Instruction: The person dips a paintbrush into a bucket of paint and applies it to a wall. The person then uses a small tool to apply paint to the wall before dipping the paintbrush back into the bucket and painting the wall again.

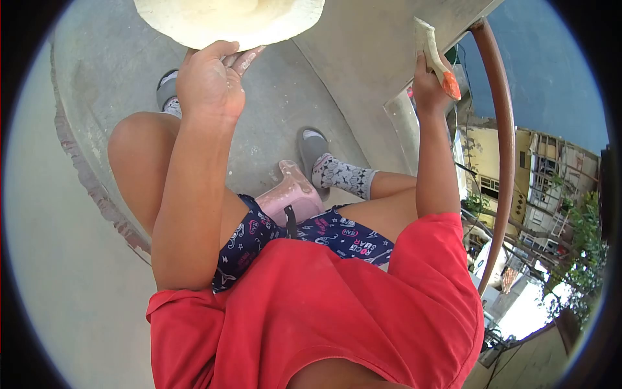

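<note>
At the top of the head view, my left hand (214, 81) grips the lower edge of a round, cream-coloured bowl (230, 18), which the frame cuts off above. Whitish smears mark its fingers. My right hand (431, 87), raised on the other side, is wrapped round a tool with a cream-caked handle (427, 40) and an orange end (451, 85); its exact kind I cannot tell. The orange end points down toward my wrist, and the pale end rises close before the grey wall (363, 39).
Between my legs is a pink plastic stool (291, 194) with pale smears. My grey slippers (313, 146) rest on the grey concrete floor (265, 123). A brown metal rail (502, 129) curves along the right, with buildings (544, 181) and greenery (583, 227) beyond it.
</note>
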`<state>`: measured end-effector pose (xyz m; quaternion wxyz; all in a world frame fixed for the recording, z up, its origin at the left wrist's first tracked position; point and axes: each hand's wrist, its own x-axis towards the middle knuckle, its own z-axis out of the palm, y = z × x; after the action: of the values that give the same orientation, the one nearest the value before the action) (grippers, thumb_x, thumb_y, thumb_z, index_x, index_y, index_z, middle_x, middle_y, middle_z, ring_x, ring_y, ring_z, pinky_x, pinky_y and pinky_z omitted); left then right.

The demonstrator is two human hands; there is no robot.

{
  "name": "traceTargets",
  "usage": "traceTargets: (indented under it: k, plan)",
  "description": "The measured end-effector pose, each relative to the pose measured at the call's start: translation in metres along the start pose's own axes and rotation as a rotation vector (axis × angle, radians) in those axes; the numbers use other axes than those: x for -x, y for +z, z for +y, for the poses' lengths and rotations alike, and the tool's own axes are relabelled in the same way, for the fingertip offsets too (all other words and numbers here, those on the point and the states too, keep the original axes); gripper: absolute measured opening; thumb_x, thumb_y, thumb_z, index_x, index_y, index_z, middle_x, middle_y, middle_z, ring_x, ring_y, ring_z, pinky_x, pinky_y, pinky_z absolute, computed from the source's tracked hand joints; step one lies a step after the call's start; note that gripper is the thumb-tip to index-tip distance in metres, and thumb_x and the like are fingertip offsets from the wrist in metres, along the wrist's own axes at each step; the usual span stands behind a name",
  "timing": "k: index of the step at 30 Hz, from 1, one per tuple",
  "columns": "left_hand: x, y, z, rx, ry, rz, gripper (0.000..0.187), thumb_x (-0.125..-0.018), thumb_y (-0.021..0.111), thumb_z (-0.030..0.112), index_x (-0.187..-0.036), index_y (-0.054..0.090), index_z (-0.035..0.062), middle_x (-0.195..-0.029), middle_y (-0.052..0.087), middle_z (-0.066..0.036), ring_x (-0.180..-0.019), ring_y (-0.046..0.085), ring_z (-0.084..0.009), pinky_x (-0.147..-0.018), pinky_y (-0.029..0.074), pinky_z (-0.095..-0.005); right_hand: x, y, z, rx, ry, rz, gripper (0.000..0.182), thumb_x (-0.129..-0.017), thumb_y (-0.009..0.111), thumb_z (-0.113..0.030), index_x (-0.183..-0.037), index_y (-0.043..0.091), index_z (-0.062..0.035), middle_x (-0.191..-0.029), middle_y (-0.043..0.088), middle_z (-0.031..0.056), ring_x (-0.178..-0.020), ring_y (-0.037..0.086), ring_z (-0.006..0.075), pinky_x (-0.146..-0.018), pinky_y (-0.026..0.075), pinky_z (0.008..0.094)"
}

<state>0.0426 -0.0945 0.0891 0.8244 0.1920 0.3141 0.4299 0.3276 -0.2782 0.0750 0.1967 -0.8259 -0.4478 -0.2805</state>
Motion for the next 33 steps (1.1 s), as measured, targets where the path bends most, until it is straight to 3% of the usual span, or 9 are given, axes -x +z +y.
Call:
traceTargets:
  k: [2,3,6,13,17,20,23,29,33]
  plan:
    - [0.001,0.003,0.0,-0.006,0.001,-0.021,0.04,-0.078,0.043,-0.011,-0.117,0.033,-0.0146,-0.119,0.041,-0.022,-0.11,0.047,-0.0358,-0.094,0.046,-0.0488,0.013,0.005,-0.001,-0.048,0.021,-0.044,0.014,-0.077,0.063,-0.015,-0.085,0.064,-0.0029,-0.075,0.063,0.013,-0.066,0.062,0.0282,-0.061,0.049,0.0334]
    - [0.002,0.004,0.0,0.001,-0.005,0.003,0.04,-0.078,0.043,-0.011,-0.117,0.033,-0.0145,-0.118,0.041,-0.022,-0.11,0.047,-0.0358,-0.094,0.046,-0.0487,0.025,0.007,-0.017,-0.02,-0.11,-0.031,0.014,-0.077,0.064,-0.016,-0.086,0.063,-0.0046,-0.076,0.063,0.0127,-0.068,0.062,0.0296,-0.06,0.049,0.0351]
    - [0.001,0.004,-0.001,0.003,-0.009,0.02,0.04,-0.078,0.042,-0.011,-0.117,0.034,-0.0118,-0.115,0.044,-0.021,-0.107,0.049,-0.0344,-0.092,0.048,-0.0468,0.077,0.054,0.003,0.132,-0.185,-0.362,0.016,-0.073,0.065,-0.015,-0.085,0.058,-0.0094,-0.067,0.057,0.0096,-0.063,0.06,0.0306,-0.055,0.048,0.0421]
    - [0.0,-0.003,0.001,-0.009,0.007,-0.002,0.044,-0.077,0.044,-0.012,-0.118,0.032,-0.0139,-0.117,0.042,-0.021,-0.11,0.046,-0.0355,-0.095,0.045,-0.0481,-0.01,-0.026,-0.004,0.064,-0.108,-0.09,0.016,-0.077,0.064,-0.015,-0.09,0.063,-0.0067,-0.079,0.064,0.01,-0.07,0.062,0.0288,-0.062,0.049,0.0351]
    - [0.002,-0.001,0.003,-0.018,0.019,-0.029,0.044,-0.077,0.045,-0.011,-0.119,0.031,-0.0139,-0.118,0.042,-0.021,-0.11,0.046,-0.0352,-0.095,0.045,-0.0481,0.011,-0.019,-0.012,-0.037,-0.075,-0.074,0.017,-0.077,0.065,-0.016,-0.09,0.063,-0.0048,-0.077,0.063,0.011,-0.07,0.061,0.0299,-0.065,0.049,0.0363]
    - [0.004,0.002,0.002,-0.011,0.042,-0.032,0.044,-0.077,0.044,-0.011,-0.119,0.031,-0.0137,-0.118,0.042,-0.021,-0.111,0.046,-0.0349,-0.095,0.045,-0.0479,0.07,0.033,0.006,0.14,-0.194,-0.394,0.013,-0.075,0.064,-0.017,-0.084,0.059,-0.0096,-0.074,0.06,0.0095,-0.065,0.06,0.0312,-0.058,0.049,0.0398]
    - [0.002,0.006,0.006,-0.013,0.029,-0.039,0.044,-0.077,0.044,-0.012,-0.119,0.031,-0.0138,-0.118,0.042,-0.021,-0.11,0.046,-0.0348,-0.096,0.045,-0.0479,0.053,0.03,0.025,0.162,-0.243,-0.339,0.011,-0.075,0.063,-0.017,-0.082,0.058,-0.0097,-0.072,0.059,0.0097,-0.064,0.06,0.031,-0.057,0.049,0.0402]
    - [0.008,0.007,0.001,-0.023,0.021,-0.052,0.042,-0.078,0.042,-0.011,-0.119,0.032,-0.0126,-0.118,0.042,-0.021,-0.109,0.047,-0.0345,-0.095,0.046,-0.0469,-0.044,-0.048,0.011,-0.081,-0.219,0.137,0.013,-0.076,0.065,-0.015,-0.086,0.064,-0.006,-0.074,0.063,0.0095,-0.065,0.062,0.027,-0.058,0.05,0.0329]
    - [0.005,0.009,0.0,-0.016,0.042,-0.039,0.041,-0.078,0.041,-0.011,-0.119,0.032,-0.0123,-0.118,0.041,-0.021,-0.11,0.047,-0.0347,-0.095,0.046,-0.0468,0.008,-0.029,-0.02,-0.066,-0.18,-0.046,0.015,-0.076,0.064,-0.016,-0.088,0.063,-0.007,-0.075,0.062,0.0108,-0.065,0.062,0.0294,-0.06,0.051,0.0368]
